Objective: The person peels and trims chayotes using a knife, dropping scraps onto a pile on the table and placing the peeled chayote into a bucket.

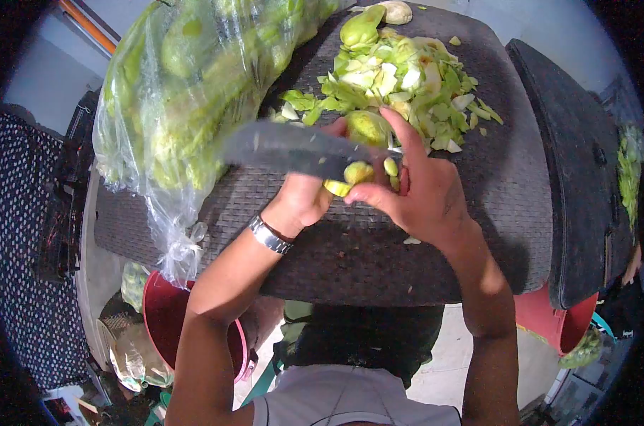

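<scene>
A wide knife (286,150), blurred at its left end, crosses over my left hand (304,199), which wears a metal watch. Fingertips of my left hand show beyond the blade against a green fruit (368,128); most of its fingers are hidden. My right hand (428,188) is at the knife's right end, its index finger raised along the fruit and its thumb by a cut yellow-green piece (358,172). The handle itself is hidden. A yellow slice (337,188) lies at the blade's lower edge. Smaller pieces (391,167) are beside my right fingers.
Beyond my hands, a pile of peels and pieces (407,78) covers part of the dark woven table (506,213). A large clear bag of green fruit (201,92) stands at left. Red buckets (167,312) are below the table, and a dark chair back (574,163) is at right.
</scene>
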A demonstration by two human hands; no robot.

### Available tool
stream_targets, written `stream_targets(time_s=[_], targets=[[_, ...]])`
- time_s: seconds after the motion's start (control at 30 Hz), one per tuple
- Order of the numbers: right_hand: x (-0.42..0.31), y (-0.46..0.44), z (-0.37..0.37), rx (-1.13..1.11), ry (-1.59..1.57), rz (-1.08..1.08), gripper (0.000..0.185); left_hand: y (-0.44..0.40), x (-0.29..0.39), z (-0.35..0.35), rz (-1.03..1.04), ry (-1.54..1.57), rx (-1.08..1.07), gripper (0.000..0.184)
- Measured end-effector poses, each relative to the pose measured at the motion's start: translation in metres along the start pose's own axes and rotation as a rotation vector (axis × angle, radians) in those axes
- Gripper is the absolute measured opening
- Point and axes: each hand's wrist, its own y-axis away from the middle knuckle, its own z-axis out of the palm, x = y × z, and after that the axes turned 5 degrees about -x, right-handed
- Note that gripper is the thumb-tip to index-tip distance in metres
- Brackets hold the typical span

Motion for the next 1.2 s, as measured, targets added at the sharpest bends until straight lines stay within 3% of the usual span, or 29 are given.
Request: stream_targets(time_s=[0.03, 0.2, 0.37, 0.5, 0.53, 0.63, 0.67, 0.77, 0.9, 1.2], targets=[[0.003, 0.001, 0.003, 0.014, 0.024, -0.017, 0.102, -0.001, -0.002, 0.006, 0.022, 0.055, 0.066, 0.057], [0.013, 0.000, 0.010, 0.058, 0.091, -0.102, 0.102, 0.010, 0.008, -0.003, 0.007, -0.338, -0.028, 0.057], [0.019, -0.004, -0.001, 0.038, -0.032, -0.123, 0.089, 0.013, 0.005, 0.014, 0.163, -0.580, 0.174, 0.048], [0.023, -0.009, -0.018, -0.038, -0.114, 0.072, 0.070, 0.024, 0.011, 0.021, 0.138, -0.825, 0.110, 0.043], [0.030, -0.013, -0.021, -0.039, -0.191, 0.148, 0.065, 0.022, 0.008, 0.022, 0.191, -0.795, 0.015, 0.042], [0.060, -0.018, -0.018, -0.011, -0.274, 0.309, 0.053, 0.021, 0.008, 0.033, 0.210, -0.767, 0.038, 0.062], [0.073, -0.016, -0.014, 0.018, -0.198, 0.315, 0.051, 0.020, 0.012, 0.026, 0.066, -0.711, 0.059, 0.066], [0.073, -0.019, -0.012, 0.122, -0.113, 0.433, 0.048, 0.011, 0.010, 0.009, 0.045, -0.492, -0.009, 0.070], [0.062, -0.020, -0.010, 0.208, -0.096, 0.456, 0.050, 0.012, 0.018, 0.013, 0.143, -0.410, 0.046, 0.064], [0.064, -0.019, -0.015, 0.152, -0.175, 0.428, 0.058, 0.016, 0.039, -0.008, 0.131, -0.038, -0.164, 0.048]])
